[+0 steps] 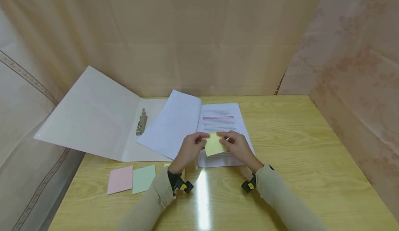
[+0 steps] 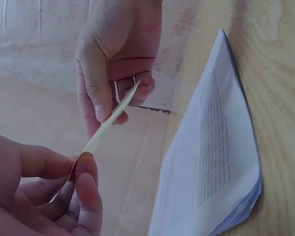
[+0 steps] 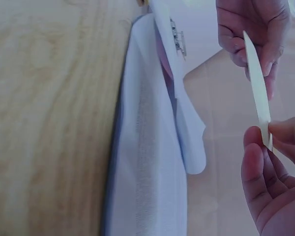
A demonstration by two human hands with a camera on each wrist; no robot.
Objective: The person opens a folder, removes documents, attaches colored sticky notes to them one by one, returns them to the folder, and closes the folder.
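A yellow sticky note [image 1: 215,146] is held up over the printed page [image 1: 219,120] in the head view. My left hand [image 1: 191,150] pinches its left edge between thumb and fingers. On the other side my right hand [image 1: 239,147] pinches the upper right part. Both wrist views show the note [image 2: 102,132] nearly edge-on, raised above the stack of papers [image 2: 206,157]. A pink line is highlighted on the upper part of the page, and the note covers some of the text below.
An open white folder [image 1: 90,116] with a metal clip [image 1: 141,122] lies at left, its turned-back sheet [image 1: 176,123] beside the page. Pink sticky notes [image 1: 120,179] and green ones [image 1: 144,179] lie in front; a yellow piece is partly hidden behind the left wrist. Curtains surround the wooden table [image 1: 305,154].
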